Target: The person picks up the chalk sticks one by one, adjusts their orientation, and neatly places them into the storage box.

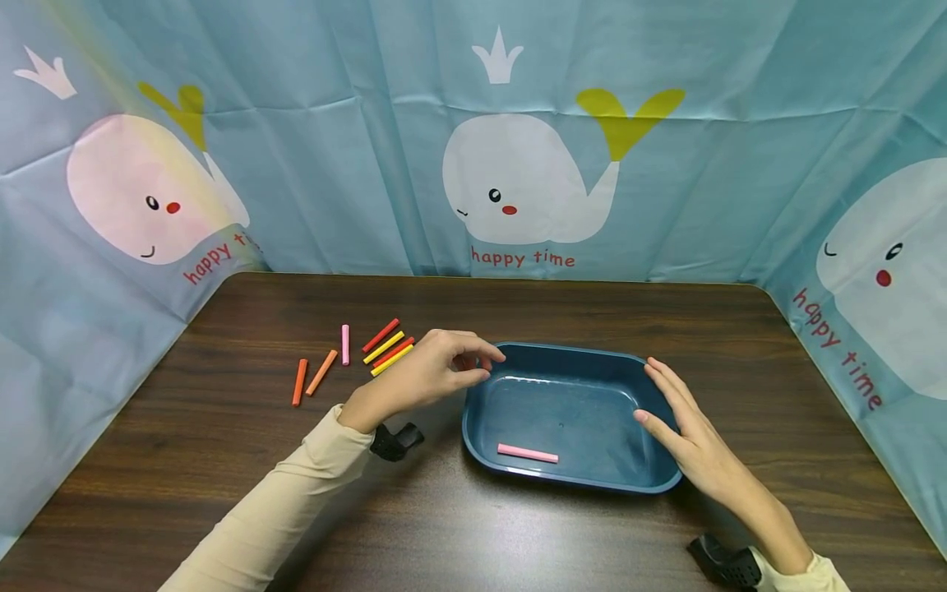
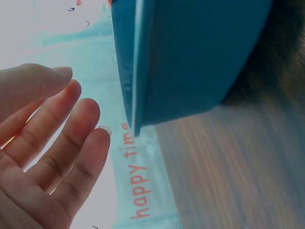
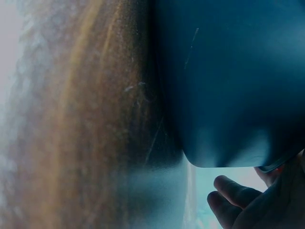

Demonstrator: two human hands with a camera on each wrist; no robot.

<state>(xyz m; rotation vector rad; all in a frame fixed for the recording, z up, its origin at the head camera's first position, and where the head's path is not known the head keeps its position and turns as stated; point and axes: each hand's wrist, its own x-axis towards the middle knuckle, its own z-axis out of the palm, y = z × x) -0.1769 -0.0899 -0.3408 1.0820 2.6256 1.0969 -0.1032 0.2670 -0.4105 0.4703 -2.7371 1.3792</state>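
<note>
A blue plastic tray (image 1: pixel 562 487) stands on the table in front of me, with one pink chalk stick (image 1: pixel 528 453) lying inside near its front wall. At the tray's far left corner is my left hand (image 1: pixel 436 370), its fingers loosely bent and holding nothing. The left wrist view shows those fingers (image 2: pixel 78 167) apart from the tray's rim (image 2: pixel 138 71). My right hand (image 1: pixel 691 436) lies along the right rim, thumb over the inside and the other fingers stretched towards the far corner. In the right wrist view, its fingers (image 3: pixel 233 193) reach past the tray's outer wall (image 3: pixel 228 86).
Left of the tray lie several more chalk sticks: orange (image 1: pixel 299 382), pink (image 1: pixel 345 345), red (image 1: pixel 381 335) and yellow (image 1: pixel 392 360). My left forearm (image 1: pixel 296 485) passes in front of them. A whale-print curtain (image 1: pixel 355 181) hangs along the back and sides of the wooden table (image 1: pixel 185 460).
</note>
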